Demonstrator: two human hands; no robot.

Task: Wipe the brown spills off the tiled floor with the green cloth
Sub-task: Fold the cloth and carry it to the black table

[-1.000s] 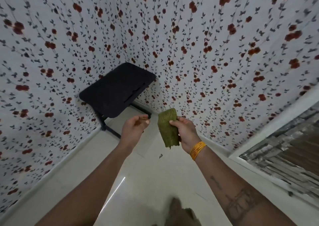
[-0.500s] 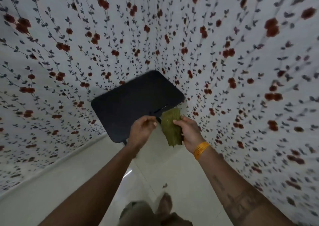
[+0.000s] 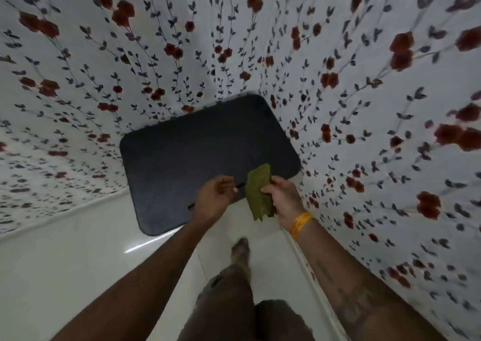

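Observation:
A folded green cloth (image 3: 259, 191) hangs in front of me at chest height. My right hand (image 3: 285, 197) grips its right edge, thumb across the front. Just left of the cloth my left hand (image 3: 214, 198) hovers with loosely curled fingers and holds nothing; a small gap separates it from the cloth. The pale tiled floor (image 3: 86, 262) lies below, glossy, and no brown spill shows on the part I see.
A small black table (image 3: 197, 153) stands in the corner right ahead, under my hands. Floral-papered walls (image 3: 364, 106) close in on the left, back and right. My leg and bare foot (image 3: 240, 249) stand on the floor beneath.
I have stepped closer to the corner, so the black table has grown and slid under my hands. My foot has come forward into view. Both hands keep their pose with the cloth.

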